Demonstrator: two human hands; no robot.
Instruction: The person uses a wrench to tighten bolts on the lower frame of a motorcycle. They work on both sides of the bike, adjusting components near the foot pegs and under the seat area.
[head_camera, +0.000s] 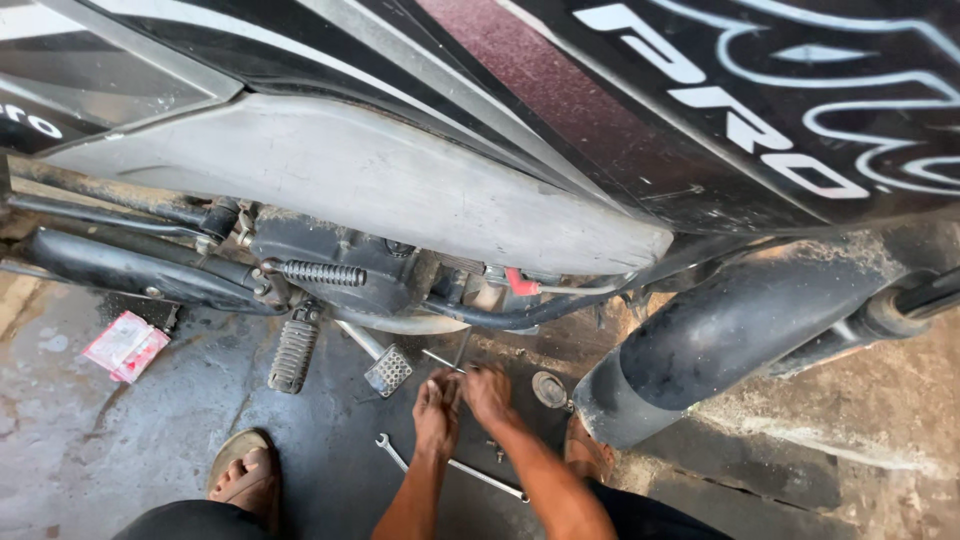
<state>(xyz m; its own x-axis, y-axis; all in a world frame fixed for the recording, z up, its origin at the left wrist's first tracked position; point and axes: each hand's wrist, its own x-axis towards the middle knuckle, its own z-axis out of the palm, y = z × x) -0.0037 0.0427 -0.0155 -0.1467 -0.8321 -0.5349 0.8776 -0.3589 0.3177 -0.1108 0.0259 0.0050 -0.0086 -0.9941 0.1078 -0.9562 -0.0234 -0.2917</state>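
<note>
Left hand (436, 408) and right hand (487, 392) together under motorcycle (400, 190), spanner (450, 466) on floor

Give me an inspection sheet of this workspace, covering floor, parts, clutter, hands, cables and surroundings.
Surface: concrete floor, dark and oil-stained.
Job's things: motorcycle overhead; thin metal rod by the fingertips; spanner lying on the floor.
Clutter: red-and-white packet; round cap; small bolts near the spanner.
Hands: left hand and right hand close together, low on the floor; grip cannot be told.
Cables: black hose under the engine.
Surroundings: exhaust; footpeg; sandalled foot.
</note>
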